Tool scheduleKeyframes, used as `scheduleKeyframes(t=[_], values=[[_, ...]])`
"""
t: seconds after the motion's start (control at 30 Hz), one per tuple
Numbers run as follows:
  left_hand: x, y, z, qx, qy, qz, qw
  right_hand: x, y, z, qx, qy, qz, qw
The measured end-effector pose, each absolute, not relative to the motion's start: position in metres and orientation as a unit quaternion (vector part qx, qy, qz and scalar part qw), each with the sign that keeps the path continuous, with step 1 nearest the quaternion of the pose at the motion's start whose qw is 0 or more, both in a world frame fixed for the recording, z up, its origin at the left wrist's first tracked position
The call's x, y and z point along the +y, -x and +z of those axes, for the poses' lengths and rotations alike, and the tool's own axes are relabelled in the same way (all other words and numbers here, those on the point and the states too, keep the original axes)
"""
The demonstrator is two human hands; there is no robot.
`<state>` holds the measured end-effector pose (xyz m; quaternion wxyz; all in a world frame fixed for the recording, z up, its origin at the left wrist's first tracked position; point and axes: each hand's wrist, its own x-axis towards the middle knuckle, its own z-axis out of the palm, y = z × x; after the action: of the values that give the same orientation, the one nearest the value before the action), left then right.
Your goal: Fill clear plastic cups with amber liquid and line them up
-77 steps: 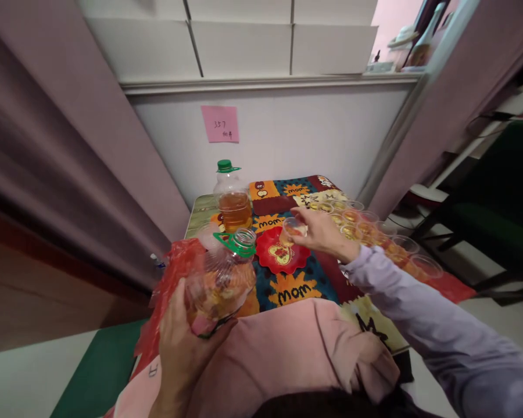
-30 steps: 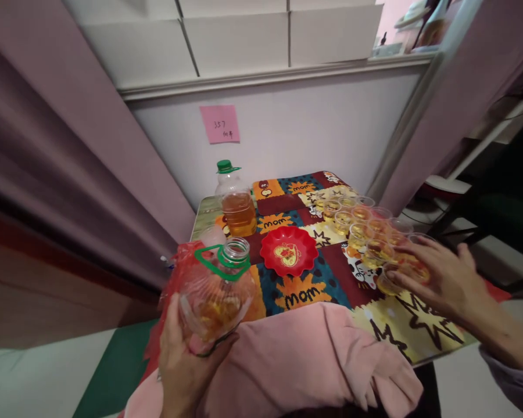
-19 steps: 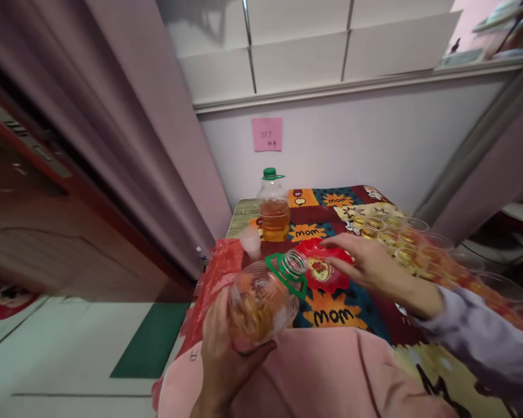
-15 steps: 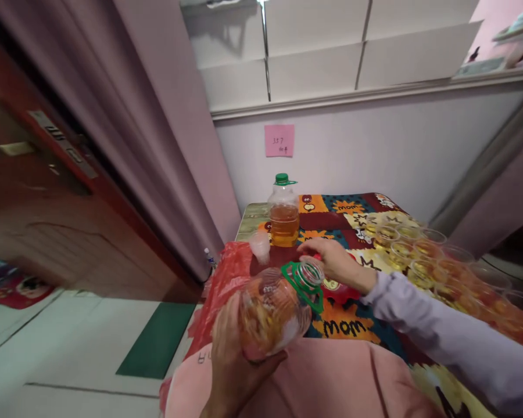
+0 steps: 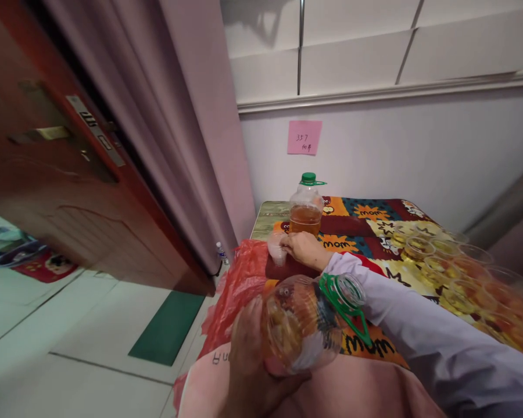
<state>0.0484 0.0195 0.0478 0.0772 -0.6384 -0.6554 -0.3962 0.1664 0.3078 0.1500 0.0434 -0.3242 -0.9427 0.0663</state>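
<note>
My left hand [image 5: 255, 354] is wrapped round the lower part of a clear plastic jug [image 5: 303, 325]. The jug lies tilted, with its uncapped mouth and green handle ring [image 5: 342, 305] toward the right. Farther away, my right hand [image 5: 305, 248] is closed, its fingertips pinching the rim of the clear plastic cups [image 5: 277, 249], which look nested in a stack. Just behind them stands a second jug [image 5: 305, 217], upright, green-capped and partly filled with amber liquid. Whether the fingers hold one cup or several cannot be made out.
Many clear cups of yellow liquid [image 5: 457, 267] crowd the right side of the patterned tablecloth [image 5: 377, 212]. A crumpled red plastic bag [image 5: 248, 267] covers the left table edge. Something red [image 5: 366, 264] lies partly under my right forearm. A brown door [image 5: 39, 174] stands at the left.
My right hand has moved left from beside the jug's mouth to the cups and closed on their rim. My left hand still holds the tilted jug. The view has turned left.
</note>
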Motion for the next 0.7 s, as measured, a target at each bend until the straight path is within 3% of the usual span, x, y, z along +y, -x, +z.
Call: scheduleKeyframes(t=[0.37,0.57,0.7], values=[[0.021,-0.042,0.053,-0.649,0.649,-0.382,0.109,0.312,-0.175,0.143,-0.916,0.362,0.110,0.131],[0.027,-0.050,0.059,-0.642,0.651,-0.387,0.123,0.318,-0.186,0.155,-0.852,0.356,0.200,0.327],[0.030,-0.046,0.054,-0.649,0.639,-0.399,0.106,0.317,-0.227,0.184,-0.822,0.355,0.150,0.419]])
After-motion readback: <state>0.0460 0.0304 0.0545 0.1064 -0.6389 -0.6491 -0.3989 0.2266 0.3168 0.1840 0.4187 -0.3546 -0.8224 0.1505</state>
